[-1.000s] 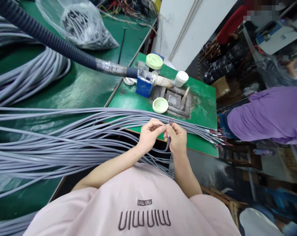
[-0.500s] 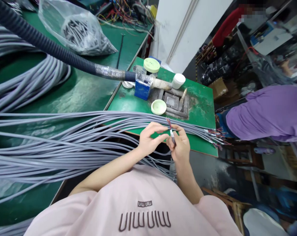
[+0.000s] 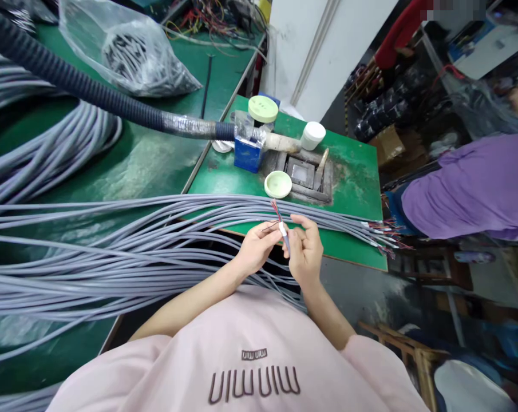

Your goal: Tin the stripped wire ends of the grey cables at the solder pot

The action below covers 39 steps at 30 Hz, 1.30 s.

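Between finger and thumb of my right hand [image 3: 305, 252] is a grey cable [image 3: 287, 243] with its end pointing up and away. White wrap [image 3: 283, 229] goes round the cable near its end, and thin red and blue wires [image 3: 277, 210] fan out beyond it. My left hand [image 3: 255, 247] pinches at the wrap from the left, with thin dark strands [image 3: 269, 228] coming out by its fingertips. Just beyond both hands, a bundle of grey cables [image 3: 224, 205] lies across the bench, its stripped ends [image 3: 387, 232] at the right.
A blue block [image 3: 247, 154] props a dark corrugated hose [image 3: 125, 106] over the bench. Around a square metal pot [image 3: 302, 173] stand a pale green lid [image 3: 278, 184] and a white tub [image 3: 313, 135]. A bag of cable pieces [image 3: 132, 57] lies farther left. Someone in purple [image 3: 469, 189] is at the right.
My left hand has closed in on the cable end, its fingers now pinching by the white wrap. The cable end has shifted left and tilted leftward, with dark strands now out to the side.
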{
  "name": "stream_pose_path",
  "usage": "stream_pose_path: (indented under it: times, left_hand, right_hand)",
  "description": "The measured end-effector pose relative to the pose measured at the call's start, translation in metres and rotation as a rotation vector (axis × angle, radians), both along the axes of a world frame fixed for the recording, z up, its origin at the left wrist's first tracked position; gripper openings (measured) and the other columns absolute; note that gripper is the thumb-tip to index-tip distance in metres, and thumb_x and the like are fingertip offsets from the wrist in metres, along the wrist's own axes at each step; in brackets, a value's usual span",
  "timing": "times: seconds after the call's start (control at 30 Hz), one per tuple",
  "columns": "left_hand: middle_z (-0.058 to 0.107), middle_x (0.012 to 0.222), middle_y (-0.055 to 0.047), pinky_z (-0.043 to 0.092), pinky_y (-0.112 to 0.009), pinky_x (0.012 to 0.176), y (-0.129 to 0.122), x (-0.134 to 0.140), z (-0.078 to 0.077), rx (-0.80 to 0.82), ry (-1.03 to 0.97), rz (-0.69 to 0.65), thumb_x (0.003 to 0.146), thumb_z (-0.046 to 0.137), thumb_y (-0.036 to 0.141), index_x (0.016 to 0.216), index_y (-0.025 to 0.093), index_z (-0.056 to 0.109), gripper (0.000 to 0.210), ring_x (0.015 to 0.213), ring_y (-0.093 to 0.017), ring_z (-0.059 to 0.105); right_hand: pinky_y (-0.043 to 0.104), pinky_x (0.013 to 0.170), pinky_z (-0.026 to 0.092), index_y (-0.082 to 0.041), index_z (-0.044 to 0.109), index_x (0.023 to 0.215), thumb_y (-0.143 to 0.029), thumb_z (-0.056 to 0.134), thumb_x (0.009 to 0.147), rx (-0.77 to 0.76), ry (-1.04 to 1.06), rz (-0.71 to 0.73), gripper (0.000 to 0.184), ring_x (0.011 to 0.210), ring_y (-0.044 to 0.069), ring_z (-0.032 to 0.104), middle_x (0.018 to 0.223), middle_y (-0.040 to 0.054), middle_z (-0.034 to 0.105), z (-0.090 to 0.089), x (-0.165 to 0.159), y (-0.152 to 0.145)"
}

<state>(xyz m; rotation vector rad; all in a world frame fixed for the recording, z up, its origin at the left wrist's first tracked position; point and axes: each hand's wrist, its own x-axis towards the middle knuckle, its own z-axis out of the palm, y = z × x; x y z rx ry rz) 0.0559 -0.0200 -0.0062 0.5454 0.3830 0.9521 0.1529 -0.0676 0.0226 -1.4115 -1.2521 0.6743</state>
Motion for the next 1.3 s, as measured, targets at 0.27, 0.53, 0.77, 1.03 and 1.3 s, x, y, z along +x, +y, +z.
stream_pose_path:
  times: [0.27, 0.53, 0.77, 1.03, 1.3]
  left_hand:
    - [0.067, 0.071, -0.003, 0.047, -0.025, 0.069, 0.002, -0.008, -0.013, 0.01, 0.06, -0.03, 0.063, 0.083, 0.037, 0.074, 0.014, 0.072, 0.028, 0.067, -0.012, 0.06]
    - [0.071, 0.071, -0.004, 0.049, -0.029, 0.074, -0.01, -0.009, -0.026, 0.113, 0.184, -0.201, 0.064, 0.083, 0.038, 0.075, 0.015, 0.074, 0.027, 0.067, -0.014, 0.063]
    - [0.07, 0.068, -0.003, 0.048, -0.025, 0.065, -0.017, -0.015, -0.027, 0.068, 0.249, -0.189, 0.06, 0.085, 0.035, 0.071, 0.015, 0.074, 0.025, 0.062, -0.013, 0.063]
    - [0.071, 0.067, -0.003, 0.048, -0.026, 0.067, -0.014, -0.012, -0.031, 0.017, 0.214, -0.121, 0.058, 0.086, 0.036, 0.071, 0.015, 0.074, 0.028, 0.062, -0.012, 0.062]
    - [0.069, 0.066, -0.004, 0.046, -0.022, 0.062, -0.012, -0.015, -0.023, -0.071, 0.155, -0.128, 0.056, 0.087, 0.04, 0.071, 0.012, 0.073, 0.035, 0.059, -0.01, 0.06]
  right_hand:
    - [0.023, 0.057, 0.047, -0.023, 0.068, 0.097, -0.029, 0.056, 0.089, -0.032, -0.154, 0.104, 0.016, 0.064, 0.01, 0.057, 0.08, 0.0004, 0.062, 0.01, 0.029, 0.008]
    - [0.022, 0.05, 0.038, -0.019, 0.065, 0.065, -0.022, 0.065, 0.079, 0.018, -0.28, 0.132, 0.014, 0.052, 0.008, 0.047, 0.06, -0.0037, 0.052, 0.03, 0.021, 0.018]
    - [0.024, 0.05, 0.036, -0.019, 0.068, 0.065, -0.027, 0.066, 0.08, 0.155, -0.061, -0.169, 0.017, 0.05, 0.009, 0.044, 0.055, -0.0041, 0.05, 0.034, 0.041, 0.028]
    - [0.022, 0.048, 0.038, -0.019, 0.07, 0.071, -0.023, 0.07, 0.075, -0.048, -0.327, 0.158, 0.005, 0.049, 0.007, 0.047, 0.061, -0.0035, 0.057, 0.026, 0.026, 0.018]
    - [0.025, 0.059, 0.047, -0.021, 0.071, 0.068, -0.022, 0.062, 0.084, 0.115, -0.226, 0.07, 0.018, 0.061, 0.012, 0.06, 0.066, -0.0006, 0.065, 0.012, 0.02, 0.014]
